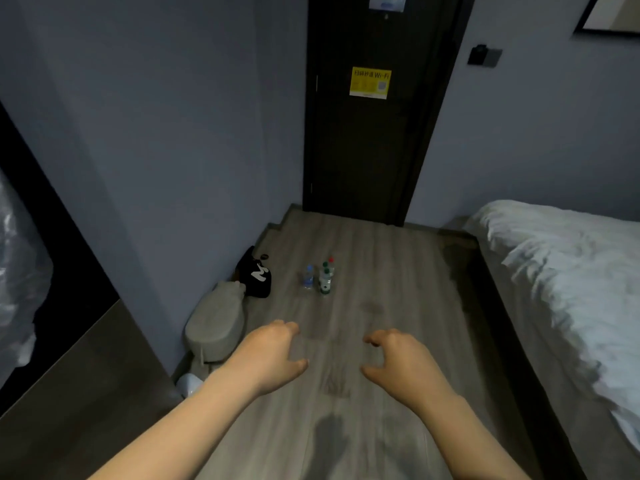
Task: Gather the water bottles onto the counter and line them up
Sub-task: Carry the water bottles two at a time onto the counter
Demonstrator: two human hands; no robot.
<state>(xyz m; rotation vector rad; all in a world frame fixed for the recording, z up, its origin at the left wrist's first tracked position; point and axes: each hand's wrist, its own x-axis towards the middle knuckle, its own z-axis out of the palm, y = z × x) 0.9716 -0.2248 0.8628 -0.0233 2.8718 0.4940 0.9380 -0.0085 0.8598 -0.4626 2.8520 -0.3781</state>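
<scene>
Bottles (320,277) beyond both empty hands (273,355)

Bottles on the floor, both hands reaching out empty.

Several small water bottles (320,277) stand upright, clustered on the wooden floor (391,289) near a dark door (367,140). The left hand (270,355) and right hand (403,363) hover nearer, fingers (372,339) curled loosely apart, holding nothing. A black bag (258,275) lies left; a bed (568,271) right.

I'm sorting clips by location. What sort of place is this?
Probably a hotel or guest room: a bed with white bedding, a dark door bearing a yellow Wi-Fi notice, and water bottles standing on the wood-look floor.
</scene>
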